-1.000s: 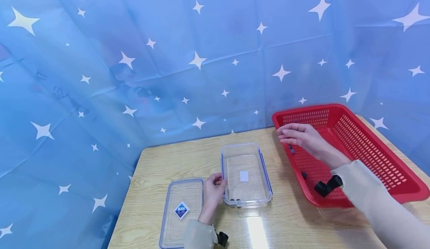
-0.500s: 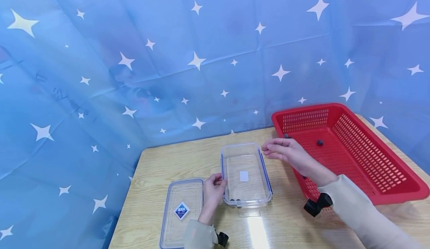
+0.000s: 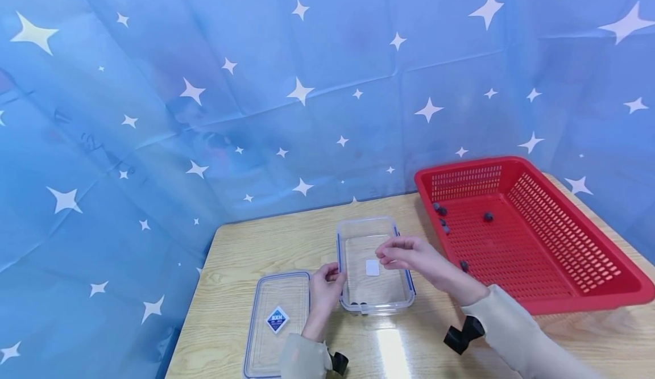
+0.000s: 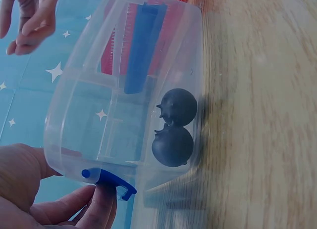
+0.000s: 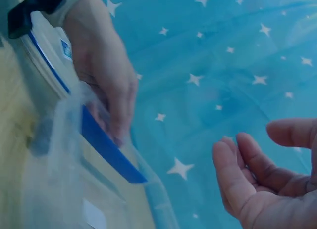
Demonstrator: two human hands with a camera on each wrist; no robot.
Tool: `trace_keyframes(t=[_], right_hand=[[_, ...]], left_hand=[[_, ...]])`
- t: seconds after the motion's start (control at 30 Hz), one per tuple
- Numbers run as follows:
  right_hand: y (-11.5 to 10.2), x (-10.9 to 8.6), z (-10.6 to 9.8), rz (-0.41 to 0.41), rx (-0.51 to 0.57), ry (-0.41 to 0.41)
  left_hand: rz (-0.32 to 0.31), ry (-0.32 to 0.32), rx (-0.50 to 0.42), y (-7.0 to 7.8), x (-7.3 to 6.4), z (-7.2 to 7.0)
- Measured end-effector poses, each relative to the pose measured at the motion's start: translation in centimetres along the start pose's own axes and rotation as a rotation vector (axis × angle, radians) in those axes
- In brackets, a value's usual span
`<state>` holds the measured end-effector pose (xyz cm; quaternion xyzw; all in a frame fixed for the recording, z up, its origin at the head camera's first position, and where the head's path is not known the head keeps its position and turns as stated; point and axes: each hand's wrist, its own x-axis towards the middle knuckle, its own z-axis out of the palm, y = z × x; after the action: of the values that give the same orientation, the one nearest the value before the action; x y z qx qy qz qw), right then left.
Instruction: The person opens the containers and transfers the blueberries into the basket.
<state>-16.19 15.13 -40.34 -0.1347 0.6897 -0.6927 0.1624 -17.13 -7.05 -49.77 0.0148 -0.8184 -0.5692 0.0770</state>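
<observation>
A clear plastic food container point(image 3: 381, 292) with blue side clips stands uncovered on the table. My left hand point(image 3: 323, 292) holds its left side, the thumb at the wall and fingers point(image 4: 101, 204) curled at a blue clip point(image 4: 111, 182). Two blueberries point(image 4: 173, 146) lie together in the container's near end. Above the container is my right hand point(image 3: 409, 255), its fingers loosely bent. In the right wrist view a gap shows between the thumb point(image 5: 292, 132) and the other fingers, with nothing visible there.
A red slotted basket point(image 3: 532, 254) stands at the right with several blueberries point(image 3: 488, 217) along its left side and floor. The blue-edged lid point(image 3: 271, 350) lies left of the container. A blue star-patterned curtain point(image 3: 327, 112) hangs behind the table.
My right hand has moved left and down from over the basket's left rim to above the container, uncovering blueberries in the basket. The left hand has stayed on the container.
</observation>
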Motion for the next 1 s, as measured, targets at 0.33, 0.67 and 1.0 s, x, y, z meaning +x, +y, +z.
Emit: trace_keyframes(t=[0.33,0.67,1.0], right_hand=[[2.8,1.4,2.4,0.069,0.021,-0.059],[5.7,2.9,3.7,0.135,-0.069,-0.085],[6.9,3.4,5.3,0.185,-0.369,-0.074]], left_hand=[[-0.002,-0.003,-0.017,0.0,0.0,-0.1],[0.008,0.004,-0.03,0.1,0.0,-0.2],[0.012,0.003,-0.037,0.0,0.0,-0.2]])
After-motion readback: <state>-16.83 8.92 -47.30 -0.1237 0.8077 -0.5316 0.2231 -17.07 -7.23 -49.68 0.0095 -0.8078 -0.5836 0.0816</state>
